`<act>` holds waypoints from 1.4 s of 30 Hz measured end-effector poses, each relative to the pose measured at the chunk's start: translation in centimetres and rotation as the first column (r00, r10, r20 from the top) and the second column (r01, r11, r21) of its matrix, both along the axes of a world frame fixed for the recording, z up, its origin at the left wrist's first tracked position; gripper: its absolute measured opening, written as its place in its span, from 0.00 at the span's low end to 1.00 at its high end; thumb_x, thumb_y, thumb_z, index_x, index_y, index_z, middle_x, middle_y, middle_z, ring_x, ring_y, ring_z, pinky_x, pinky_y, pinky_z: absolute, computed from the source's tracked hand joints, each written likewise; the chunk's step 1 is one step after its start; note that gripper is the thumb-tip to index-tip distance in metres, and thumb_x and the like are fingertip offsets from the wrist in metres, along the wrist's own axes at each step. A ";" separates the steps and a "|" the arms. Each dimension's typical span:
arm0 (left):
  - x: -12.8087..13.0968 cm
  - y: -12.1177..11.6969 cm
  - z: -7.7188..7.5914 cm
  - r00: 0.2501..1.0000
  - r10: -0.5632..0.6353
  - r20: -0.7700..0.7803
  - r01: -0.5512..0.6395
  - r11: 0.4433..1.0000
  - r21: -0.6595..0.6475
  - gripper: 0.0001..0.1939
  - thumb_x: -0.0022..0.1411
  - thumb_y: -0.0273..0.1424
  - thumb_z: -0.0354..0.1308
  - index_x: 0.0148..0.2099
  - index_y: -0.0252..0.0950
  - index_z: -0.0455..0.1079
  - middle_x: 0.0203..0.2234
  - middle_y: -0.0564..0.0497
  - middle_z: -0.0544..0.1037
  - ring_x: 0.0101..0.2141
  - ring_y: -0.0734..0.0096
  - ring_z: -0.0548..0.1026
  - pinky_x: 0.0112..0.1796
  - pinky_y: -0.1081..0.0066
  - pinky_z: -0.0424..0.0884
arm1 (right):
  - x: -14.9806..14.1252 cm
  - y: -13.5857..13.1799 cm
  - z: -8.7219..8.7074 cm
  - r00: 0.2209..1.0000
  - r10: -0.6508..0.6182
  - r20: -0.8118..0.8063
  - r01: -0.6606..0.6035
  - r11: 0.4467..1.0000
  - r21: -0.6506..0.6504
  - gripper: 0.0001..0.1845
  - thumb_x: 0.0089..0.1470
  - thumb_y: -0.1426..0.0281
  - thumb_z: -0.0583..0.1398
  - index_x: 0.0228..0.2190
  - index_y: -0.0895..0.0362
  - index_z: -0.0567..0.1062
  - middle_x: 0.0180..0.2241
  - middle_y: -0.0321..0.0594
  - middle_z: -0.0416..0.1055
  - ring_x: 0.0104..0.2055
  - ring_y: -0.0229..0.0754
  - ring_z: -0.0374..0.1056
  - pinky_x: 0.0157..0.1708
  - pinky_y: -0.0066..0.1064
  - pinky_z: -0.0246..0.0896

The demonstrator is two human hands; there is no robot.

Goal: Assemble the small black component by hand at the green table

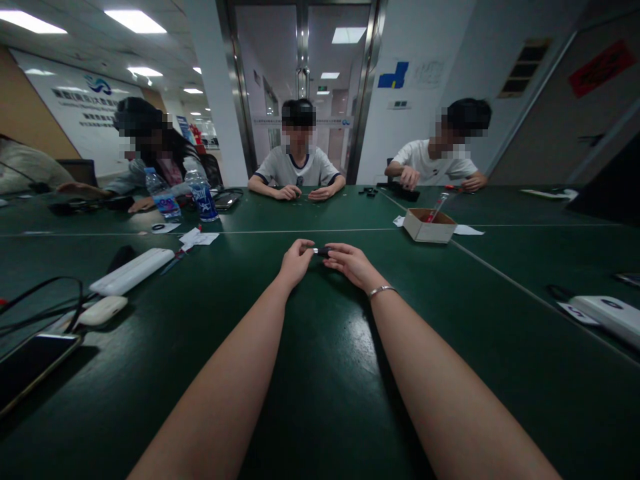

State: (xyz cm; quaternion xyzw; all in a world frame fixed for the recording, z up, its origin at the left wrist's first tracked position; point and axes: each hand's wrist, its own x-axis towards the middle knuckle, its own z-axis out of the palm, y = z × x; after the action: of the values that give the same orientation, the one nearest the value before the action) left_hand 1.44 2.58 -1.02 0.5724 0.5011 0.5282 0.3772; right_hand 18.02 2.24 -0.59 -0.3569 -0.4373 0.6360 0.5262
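Above the green tabletop, straight ahead of me, my left hand (297, 260) and my right hand (353, 262) meet at a small black object (323, 252). Its left end is light and striped, like metal; its exact kind is too small to make out. The thumb and fingers of my right hand pinch the black part. At the light end, my left fingers are closed against it, and they partly hide that end. A silver bracelet (383, 291) circles my right wrist.
A cardboard box (429, 230) holding a clear tube stands ahead right. To the left lie a phone (37, 363), a white earbud case (103, 311), a long white device (133, 272) and cables. Two water bottles (201, 193) stand farther back. Several people sit around the table (320, 373).
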 end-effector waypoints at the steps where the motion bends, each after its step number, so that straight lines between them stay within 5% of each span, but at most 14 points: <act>1: 0.0 0.0 0.0 1.000 -0.008 -0.001 0.008 1.000 -0.005 0.09 0.58 0.29 0.56 0.42 0.35 0.71 0.28 0.51 0.73 0.25 0.75 0.68 0.25 0.77 0.63 | 0.0 0.0 0.0 1.000 0.004 0.001 -0.004 1.000 0.001 0.10 0.51 0.85 0.63 0.35 0.62 0.77 0.33 0.44 0.76 0.28 0.39 0.74 0.33 0.29 0.75; 19: 0.0 -0.2 0.3 1.000 0.008 0.010 -0.008 0.997 -0.074 0.09 0.62 0.31 0.52 0.41 0.34 0.70 0.25 0.50 0.72 0.24 0.74 0.68 0.25 0.75 0.64 | 0.0 0.0 0.1 1.000 0.005 0.009 -0.005 1.000 -0.016 0.11 0.51 0.85 0.62 0.36 0.62 0.77 0.31 0.43 0.76 0.28 0.38 0.74 0.33 0.26 0.75; 24: -0.1 0.0 0.1 1.000 -0.013 -0.003 0.013 1.000 -0.019 0.12 0.56 0.24 0.55 0.44 0.34 0.69 0.29 0.51 0.73 0.27 0.76 0.71 0.28 0.77 0.67 | -0.1 -0.1 0.2 1.000 0.000 -0.007 0.000 1.000 -0.022 0.11 0.51 0.86 0.61 0.35 0.63 0.77 0.32 0.43 0.76 0.28 0.37 0.74 0.31 0.24 0.75; 42: 0.0 -0.2 0.2 0.998 -0.054 0.027 0.056 0.995 -0.081 0.10 0.64 0.31 0.50 0.45 0.33 0.68 0.22 0.54 0.69 0.20 0.78 0.65 0.21 0.79 0.61 | -0.1 0.1 0.0 1.000 -0.008 -0.005 0.007 0.999 -0.038 0.10 0.54 0.85 0.60 0.36 0.63 0.76 0.32 0.45 0.76 0.28 0.39 0.74 0.32 0.27 0.74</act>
State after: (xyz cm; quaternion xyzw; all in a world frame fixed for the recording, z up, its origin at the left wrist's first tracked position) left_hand 1.47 2.38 -0.78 0.5635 0.5017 0.5036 0.4209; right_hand 17.95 2.29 -0.55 -0.3669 -0.4226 0.6430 0.5228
